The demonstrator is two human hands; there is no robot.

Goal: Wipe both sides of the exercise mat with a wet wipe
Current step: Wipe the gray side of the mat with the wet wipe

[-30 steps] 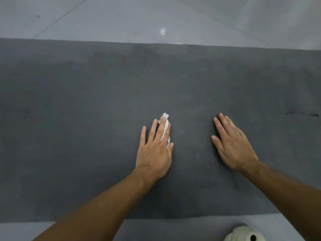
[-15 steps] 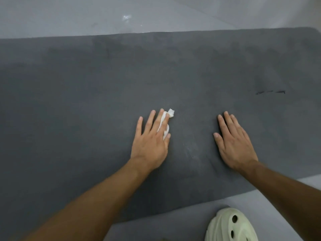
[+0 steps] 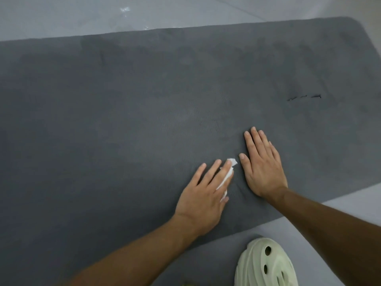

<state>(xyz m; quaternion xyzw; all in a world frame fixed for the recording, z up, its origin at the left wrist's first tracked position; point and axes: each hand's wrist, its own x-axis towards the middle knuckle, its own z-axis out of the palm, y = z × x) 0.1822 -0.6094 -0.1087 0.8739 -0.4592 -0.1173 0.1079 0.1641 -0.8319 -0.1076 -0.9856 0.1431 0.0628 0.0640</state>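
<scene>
My 2 hands: left hand, palm down, fingers straight and spread; right hand, flat, fingers together; both forearms reaching forward.

We have wide, flat mat left of and beyond our hands, free for a sweep. Rightward, our left hand is blocked by the right hand lying flat just beside it. A shoe stands by the mat's near edge.

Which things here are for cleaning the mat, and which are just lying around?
For the job: exercise mat; wet wipe under the left hand; right hand resting on the mat.
Just there: pale green shoe; grey floor.
</scene>
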